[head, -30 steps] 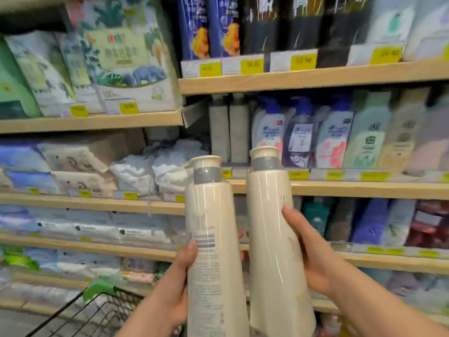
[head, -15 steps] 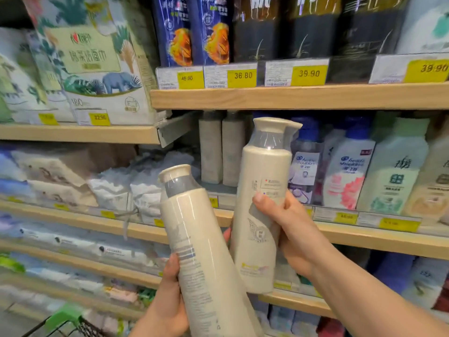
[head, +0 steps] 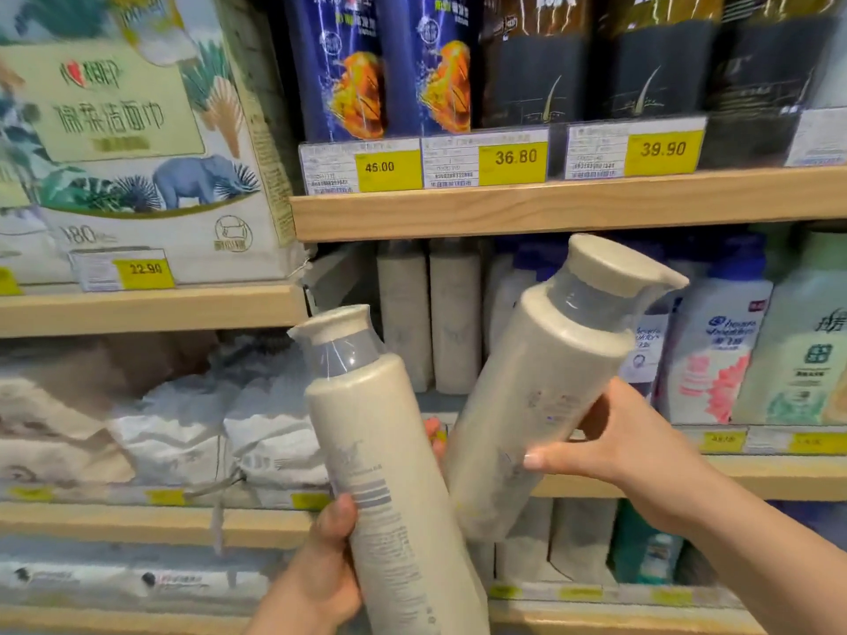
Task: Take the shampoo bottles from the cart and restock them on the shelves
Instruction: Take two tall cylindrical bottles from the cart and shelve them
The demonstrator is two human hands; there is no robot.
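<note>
Store aisle: wooden shelves (head: 550,208) with yellow price tags (head: 513,160) face the camera. At far left a tissue pack (head: 137,130) stands on its own shelf; folded white packs (head: 183,433) lie below it.

The left hand (head: 321,584) is closed around the lower body of the left bottle (head: 389,474), thumb on the front. The bottle leans slightly left with its back label to the camera; it is probably held low and close so it stays clear of the shelf.

The right hand (head: 614,442) is wrapped around the middle of the right bottle (head: 541,391), thumb across the front. This bottle tilts right, and its cap sits just under the upper shelf edge. The lean probably lets the cap pass beneath that board. The two bottles touch, or nearly touch, at their lower bodies.

Two matching beige bottles (head: 426,313) stand at the back of the middle shelf, with open space in front of them. White and blue bottles (head: 715,355) stand to the right.

Compared with half a second ago, the shelves appear larger and closer. The right bottle has gone from near upright to tilted and has risen toward the shelf opening. The left bottle has risen slightly.
</note>
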